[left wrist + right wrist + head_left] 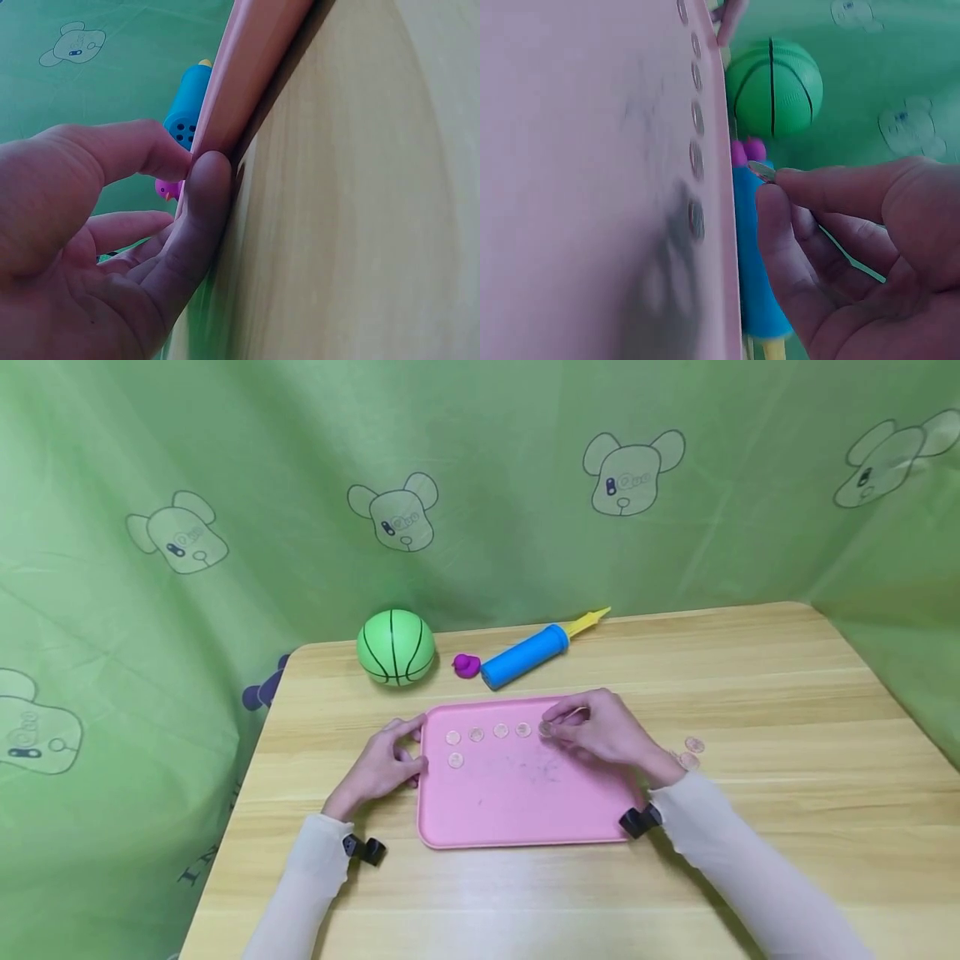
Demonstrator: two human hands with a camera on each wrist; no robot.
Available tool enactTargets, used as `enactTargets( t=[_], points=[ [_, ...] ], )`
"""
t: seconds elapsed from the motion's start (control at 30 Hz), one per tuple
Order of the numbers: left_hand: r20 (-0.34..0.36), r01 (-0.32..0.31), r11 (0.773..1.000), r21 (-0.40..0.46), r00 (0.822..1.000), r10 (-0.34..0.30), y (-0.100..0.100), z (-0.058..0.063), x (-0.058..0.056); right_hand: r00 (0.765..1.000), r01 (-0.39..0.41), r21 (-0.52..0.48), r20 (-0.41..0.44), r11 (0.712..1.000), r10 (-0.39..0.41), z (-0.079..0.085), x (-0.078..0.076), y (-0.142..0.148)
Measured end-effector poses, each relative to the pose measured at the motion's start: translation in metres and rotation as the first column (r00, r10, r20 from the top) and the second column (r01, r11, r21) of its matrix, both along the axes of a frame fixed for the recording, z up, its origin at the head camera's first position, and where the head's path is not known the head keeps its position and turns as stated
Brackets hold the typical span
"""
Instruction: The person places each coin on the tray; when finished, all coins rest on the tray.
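Observation:
A pink tray lies on the wooden table. My left hand holds its left edge, index fingertip and thumb at the rim; the left wrist view shows this hand close against the tray's side wall. Over the tray's far right part, my right hand pinches a small round coin between thumb and index finger. Along the far rim runs a row of similar coins, with another coin in front of the leftmost one. The right hand's shadow falls across the tray in the right wrist view.
More loose coins lie on the table right of the tray, beside the right wrist. Behind the tray are a green ball, a purple toy duck and a blue hand pump with a yellow end. A green curtain hangs beyond the table.

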State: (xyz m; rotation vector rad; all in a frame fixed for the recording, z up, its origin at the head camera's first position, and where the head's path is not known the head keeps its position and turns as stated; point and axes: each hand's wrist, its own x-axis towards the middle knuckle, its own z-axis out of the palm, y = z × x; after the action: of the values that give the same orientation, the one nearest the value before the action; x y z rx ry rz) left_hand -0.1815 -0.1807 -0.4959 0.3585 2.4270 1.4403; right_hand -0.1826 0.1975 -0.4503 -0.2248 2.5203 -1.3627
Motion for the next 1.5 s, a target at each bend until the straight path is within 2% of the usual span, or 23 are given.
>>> enactTargets(
  t=[0.17,0.33,0.5,0.7,0.83,1.1,1.5],
  points=[
    [-0.009,-0.003,1.0,-0.006,1.0,0.003,0.0,0.002,0.0,0.996,-0.073,0.016,-0.056,0.997,0.074,0.002,-0.005,-0.029],
    [-0.012,-0.001,1.0,0.013,1.0,0.001,-0.002,0.002,0.001,0.993,-0.117,-0.013,-0.032,0.993,0.117,0.0,-0.005,-0.056],
    [-0.006,0.001,1.0,0.02,1.0,0.0,-0.003,0.001,0.001,0.986,-0.16,-0.013,-0.042,0.987,0.159,-0.009,-0.006,-0.079],
    [-0.009,0.012,1.0,0.006,1.0,-0.012,-0.001,0.0,0.001,0.978,-0.194,0.035,-0.071,0.98,0.196,-0.021,-0.007,-0.098],
    [-0.007,0.012,1.0,-0.007,1.0,-0.012,-0.001,0.0,0.0,0.977,-0.192,0.064,-0.085,0.979,0.197,-0.025,-0.009,-0.104],
    [0.005,0.011,1.0,-0.014,1.0,-0.011,-0.001,0.002,-0.003,0.972,-0.168,0.146,-0.141,0.975,0.189,-0.022,-0.009,-0.106],
    [0.003,0.015,1.0,0.002,1.0,-0.015,-0.002,0.0,-0.002,0.982,-0.101,0.096,-0.151,0.99,0.115,-0.015,-0.004,-0.085]
  ],
)
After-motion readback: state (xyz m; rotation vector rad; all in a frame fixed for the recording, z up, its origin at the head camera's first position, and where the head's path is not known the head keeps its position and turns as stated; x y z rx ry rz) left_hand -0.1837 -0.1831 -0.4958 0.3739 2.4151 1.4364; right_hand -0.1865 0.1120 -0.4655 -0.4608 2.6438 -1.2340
